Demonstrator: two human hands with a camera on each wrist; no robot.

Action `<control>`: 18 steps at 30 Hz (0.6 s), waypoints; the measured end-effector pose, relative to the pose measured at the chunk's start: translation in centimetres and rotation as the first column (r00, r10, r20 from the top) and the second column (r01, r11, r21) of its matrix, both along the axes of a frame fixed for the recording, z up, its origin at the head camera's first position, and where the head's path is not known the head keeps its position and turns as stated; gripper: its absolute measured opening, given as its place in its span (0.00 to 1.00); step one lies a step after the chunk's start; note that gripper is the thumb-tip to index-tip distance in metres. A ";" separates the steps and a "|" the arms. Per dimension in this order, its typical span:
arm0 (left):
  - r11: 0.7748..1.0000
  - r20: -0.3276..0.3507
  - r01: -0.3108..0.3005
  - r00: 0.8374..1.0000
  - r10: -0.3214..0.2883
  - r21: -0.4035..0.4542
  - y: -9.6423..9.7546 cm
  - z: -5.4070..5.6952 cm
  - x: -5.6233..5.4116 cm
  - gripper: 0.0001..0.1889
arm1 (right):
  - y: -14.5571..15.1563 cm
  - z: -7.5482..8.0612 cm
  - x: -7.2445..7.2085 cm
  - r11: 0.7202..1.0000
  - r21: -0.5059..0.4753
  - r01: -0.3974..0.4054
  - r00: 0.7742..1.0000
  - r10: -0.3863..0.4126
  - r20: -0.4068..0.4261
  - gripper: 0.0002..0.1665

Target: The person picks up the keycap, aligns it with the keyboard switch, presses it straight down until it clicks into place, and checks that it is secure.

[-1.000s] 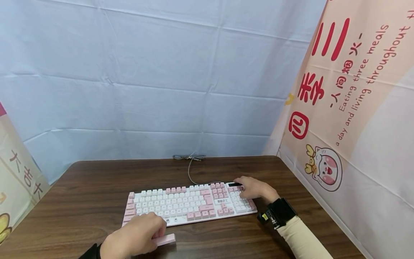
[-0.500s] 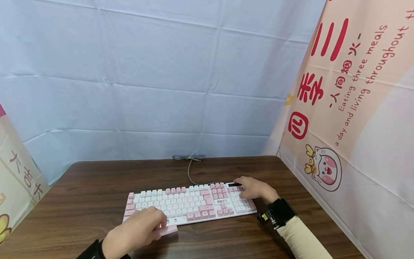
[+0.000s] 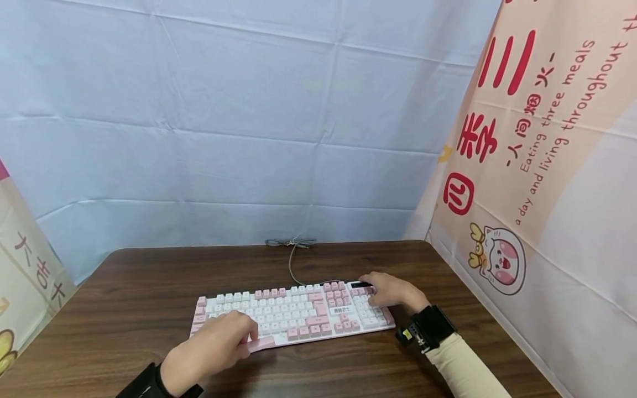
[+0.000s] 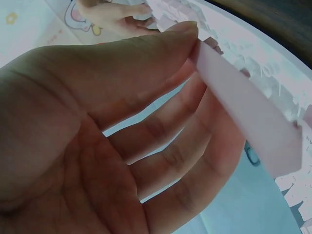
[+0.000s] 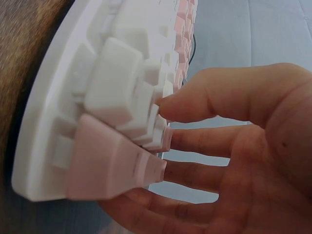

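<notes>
In the head view a pink and white keyboard [image 3: 278, 310] lies on the dark wooden table. My left hand [image 3: 215, 344] pinches a long pink spacebar keycap [image 3: 261, 344] between thumb and fingers, over the keyboard's front edge. Its free end sticks out past the fingertips in the left wrist view, angled close beside the key rows. My right hand [image 3: 395, 289] grips the keyboard's far right corner. The right wrist view puts the thumb [image 5: 190, 100] against the number pad keys, while the fingers go round the right side, partly hidden by a pink keycap [image 5: 109, 163].
A grey cable [image 3: 292, 264] runs from the keyboard's back to a tied bundle [image 3: 293, 242] at the table's far edge. Pale blue cloth [image 3: 239, 121] hangs behind the table [image 3: 164, 276], and a printed cloth [image 3: 537, 166] hangs along the right.
My left hand has moved forward with the spacebar keycap, from in front of the keyboard to over its front edge. The right hand stays on the keyboard's corner.
</notes>
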State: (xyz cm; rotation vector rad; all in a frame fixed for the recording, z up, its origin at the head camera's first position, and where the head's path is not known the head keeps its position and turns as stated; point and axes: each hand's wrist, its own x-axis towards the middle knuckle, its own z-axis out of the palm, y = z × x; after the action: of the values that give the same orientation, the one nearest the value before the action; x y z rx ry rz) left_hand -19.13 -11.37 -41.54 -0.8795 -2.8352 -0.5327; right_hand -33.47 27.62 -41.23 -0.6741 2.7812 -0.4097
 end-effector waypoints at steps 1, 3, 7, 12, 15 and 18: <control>1.000 0.004 -0.001 1.000 0.001 0.001 0.1 0.0 -0.1 0.11 | 0.0 0.0 0.0 1.000 -0.001 0.001 1.000 -0.001 0.001 0.38; 1.000 0.012 -0.006 1.000 0.006 0.004 0.2 0.1 -0.2 0.11 | 0.1 -0.1 0.0 1.000 -0.003 -0.002 1.000 0.002 0.001 0.38; 1.000 0.006 -0.004 1.000 0.003 0.018 0.4 0.2 -0.5 0.10 | 0.1 0.0 0.0 1.000 -0.003 -0.010 1.000 0.010 -0.001 0.39; 1.000 -0.021 -0.001 1.000 0.001 0.029 0.7 0.2 -0.8 0.11 | 0.0 0.1 0.0 1.000 0.001 -0.015 1.000 0.015 -0.002 0.39; 0.999 -0.015 -0.013 1.000 0.013 0.030 0.9 0.2 -1.0 0.11 | 0.0 0.1 0.0 1.000 0.005 -0.019 1.000 0.019 -0.005 0.39; 0.999 0.002 -0.022 1.000 0.022 0.034 1.0 0.3 -1.1 0.10 | 0.0 0.1 -0.1 1.000 0.005 -0.017 1.000 0.017 -0.010 0.39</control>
State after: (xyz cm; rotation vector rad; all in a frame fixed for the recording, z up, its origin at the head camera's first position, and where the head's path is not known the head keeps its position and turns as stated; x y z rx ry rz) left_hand -20.26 -10.34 -41.24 -0.8417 -2.8254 -0.5777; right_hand -33.54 27.66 -41.12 -0.7006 2.7829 -0.3977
